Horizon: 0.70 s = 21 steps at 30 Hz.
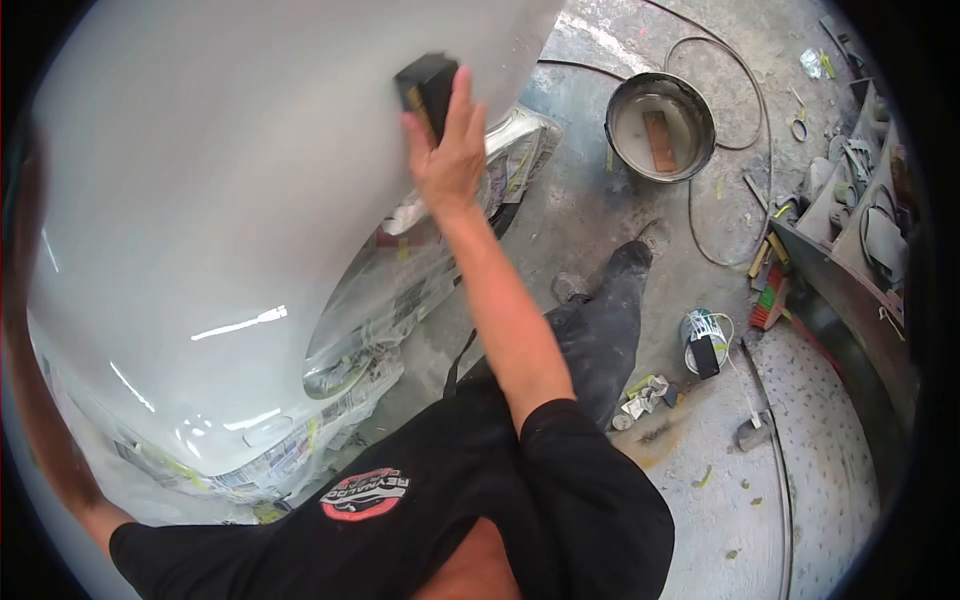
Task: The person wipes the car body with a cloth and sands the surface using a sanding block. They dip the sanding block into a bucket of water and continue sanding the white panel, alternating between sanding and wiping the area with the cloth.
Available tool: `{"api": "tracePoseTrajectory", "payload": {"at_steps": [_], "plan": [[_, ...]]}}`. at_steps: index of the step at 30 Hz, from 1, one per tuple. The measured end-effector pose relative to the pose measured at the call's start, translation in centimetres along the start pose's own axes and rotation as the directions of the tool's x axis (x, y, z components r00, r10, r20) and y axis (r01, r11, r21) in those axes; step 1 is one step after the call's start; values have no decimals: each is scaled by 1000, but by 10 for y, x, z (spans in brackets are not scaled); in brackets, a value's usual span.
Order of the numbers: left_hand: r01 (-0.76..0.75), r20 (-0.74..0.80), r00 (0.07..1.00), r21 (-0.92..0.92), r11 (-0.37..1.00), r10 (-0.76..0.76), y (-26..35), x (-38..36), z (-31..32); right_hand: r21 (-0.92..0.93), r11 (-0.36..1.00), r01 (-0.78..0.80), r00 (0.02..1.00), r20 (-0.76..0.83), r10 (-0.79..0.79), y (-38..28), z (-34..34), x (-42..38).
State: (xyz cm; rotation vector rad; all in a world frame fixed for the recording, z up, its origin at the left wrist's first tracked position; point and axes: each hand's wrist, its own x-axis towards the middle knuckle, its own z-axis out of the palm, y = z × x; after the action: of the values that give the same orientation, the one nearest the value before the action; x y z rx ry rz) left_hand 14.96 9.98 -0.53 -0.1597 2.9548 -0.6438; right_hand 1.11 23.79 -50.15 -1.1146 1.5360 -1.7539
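Observation:
My right hand [452, 160] is closed round a black sanding block [422, 85], its fingers and thumb along the block's sides. The block rests on the pale, smooth hood [220, 150] of a car. Below that hand, the headlight [350, 315] lies in the car's front, with newspaper masking [300, 450] and clear plastic around it. My left arm [60, 450] reaches up along the dark left edge of the view. Its hand is too dark and cut off for the fingers to show.
On the floor to the right stands a round bucket [611, 130] of cloudy water with a brown block [659, 140] in it. A hose [765, 130] curls around it. Further right are a paint can [697, 328], a brush [768, 300] and a pile of car parts [880, 240].

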Motion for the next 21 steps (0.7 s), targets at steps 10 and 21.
{"api": "tracePoseTrajectory", "payload": {"at_steps": [10, 21], "plan": [[242, 273, 903, 317, 917, -333, 33, -5, -23, 5, 948, -318, 947, -40, 318, 37, 2, 78], [70, 48, 996, -4, 998, -69, 9, 9, -1, 60, 971, -233, 969, -70, 237, 39, 4, 75]]}}
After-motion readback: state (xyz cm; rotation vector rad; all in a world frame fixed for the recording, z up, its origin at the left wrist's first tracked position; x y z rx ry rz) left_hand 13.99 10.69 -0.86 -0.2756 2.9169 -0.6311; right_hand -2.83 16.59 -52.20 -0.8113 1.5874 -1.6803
